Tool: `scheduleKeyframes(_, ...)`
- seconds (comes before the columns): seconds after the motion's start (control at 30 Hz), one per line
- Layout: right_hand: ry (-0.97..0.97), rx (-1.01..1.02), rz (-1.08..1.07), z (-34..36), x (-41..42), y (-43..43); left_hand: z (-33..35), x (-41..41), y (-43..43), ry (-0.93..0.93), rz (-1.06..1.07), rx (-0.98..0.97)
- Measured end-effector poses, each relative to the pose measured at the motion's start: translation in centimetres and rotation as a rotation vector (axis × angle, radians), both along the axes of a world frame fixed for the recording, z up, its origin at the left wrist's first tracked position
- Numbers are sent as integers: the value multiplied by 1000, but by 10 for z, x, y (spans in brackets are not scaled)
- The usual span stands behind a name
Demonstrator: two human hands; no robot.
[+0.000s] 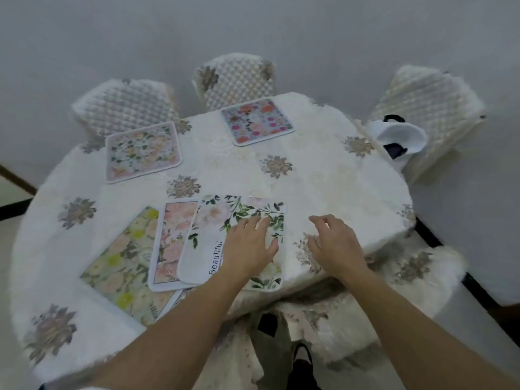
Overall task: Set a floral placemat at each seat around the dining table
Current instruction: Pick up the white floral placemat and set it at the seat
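My left hand (249,249) lies flat with straight fingers on the top placemat (219,220), white with green leaves and the word "Beautiful". That mat overlaps a pink floral placemat (171,235), which lies over a yellow-green floral placemat (121,263). My right hand (334,243) hovers just right of the stack, fingers loosely curled, holding nothing. Two placemats are laid out at the far seats: a pale peach one (142,152) on the left and a bright pink-and-blue one (256,121) in the middle.
A round table under a white cloth (323,187) with grey flower motifs. Three quilted chairs stand behind it at the far left (123,105), middle (239,77) and right (430,108). A white bag (399,136) rests on the right chair. Another cushioned seat (422,271) stands at the near right.
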State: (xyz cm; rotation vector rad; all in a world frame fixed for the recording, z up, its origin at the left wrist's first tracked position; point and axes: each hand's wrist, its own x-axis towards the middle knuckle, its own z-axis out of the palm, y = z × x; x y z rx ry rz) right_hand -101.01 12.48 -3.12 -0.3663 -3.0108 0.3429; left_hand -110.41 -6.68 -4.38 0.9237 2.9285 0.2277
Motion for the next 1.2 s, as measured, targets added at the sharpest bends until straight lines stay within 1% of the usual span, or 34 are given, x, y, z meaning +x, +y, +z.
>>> scheduleKeyframes(0.2, -71, -175, 142, -26, -82, 1, -7, -30, -37, -186, 443, 41)
scheduleKeyframes(0.33, -140, -259, 194, -46, -106, -14, -21, -35, -66, -267, 620, 25)
scheduleKeyframes(0.47, -220, -277, 196, -69, -114, -20, -37, -47, -89, -322, 759, 39)
scheduleKeyframes(0.6, -273, -326, 78, -88, -110, -27, -55, -64, -102, -336, 820, 87)
scheduleKeyframes(0.77, -239, -363, -131, -105, -103, -38, -81, -81, -107, -394, 887, 96)
scheduleKeyframes(0.83, -227, -405, -240, -111, -103, -45, -86, -84, -107, -378, 893, 111)
scheduleKeyframes(0.93, -229, -528, -393, -117, -106, -53, -90, -90, -109, -312, 859, 123)
scheduleKeyframes(1.0, -253, -610, -484, -123, -110, -56, -92, -96, -112, -301, 854, 122)
scheduleKeyframes(1.07, -259, -682, -571, -127, -115, -55, -92, -100, -113, -311, 872, 181)
scheduleKeyframes(1.13, -240, -765, -603, -129, -119, -54, -91, -103, -112, -343, 869, 278)
scheduleKeyframes(1.2, -217, -833, -565, -130, -120, -54, -90, -103, -111, -341, 834, 314)
